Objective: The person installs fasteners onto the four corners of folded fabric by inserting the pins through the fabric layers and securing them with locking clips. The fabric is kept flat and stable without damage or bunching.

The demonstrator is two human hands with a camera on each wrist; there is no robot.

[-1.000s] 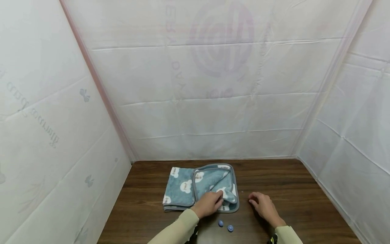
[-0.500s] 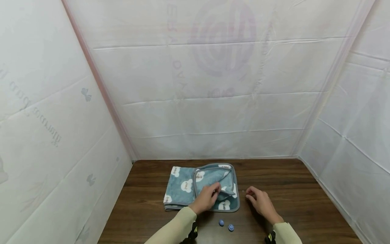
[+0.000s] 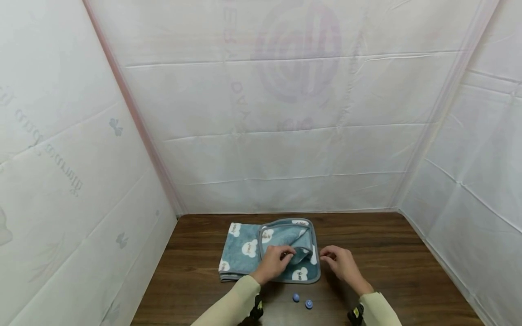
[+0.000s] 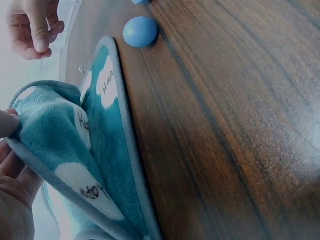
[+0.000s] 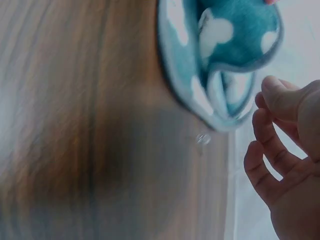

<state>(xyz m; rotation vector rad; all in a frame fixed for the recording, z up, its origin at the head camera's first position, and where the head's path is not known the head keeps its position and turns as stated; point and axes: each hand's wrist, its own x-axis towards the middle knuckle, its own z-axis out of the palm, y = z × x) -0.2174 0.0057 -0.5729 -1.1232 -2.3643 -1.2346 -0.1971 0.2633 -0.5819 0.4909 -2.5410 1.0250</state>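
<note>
A folded teal blanket (image 3: 249, 235) with white lettered patches and grey binding lies on the table. My left hand (image 3: 273, 263) pinches the edge of its loose top layer (image 4: 55, 125) between thumb and fingers. That layer is raised and turned back, so its underside shows in the left wrist view. My right hand (image 3: 342, 265) is just right of the blanket, fingers loosely bent and thumb near the index finger. In the right wrist view nothing shows in this hand (image 5: 290, 145), and its fingertips are close to the lifted fold.
Two small blue domed pieces, one plain (image 3: 296, 297) and one marked on top (image 3: 309, 304), lie in front of the blanket. A tiny clear piece (image 5: 202, 139) is on the wooden table (image 3: 391, 262) by the blanket's right edge. White sheeting (image 3: 285, 158) walls three sides.
My left hand has lifted the blanket's top layer and folded it back, uncovering the patch beneath. My right hand has moved left, closer to the blanket.
</note>
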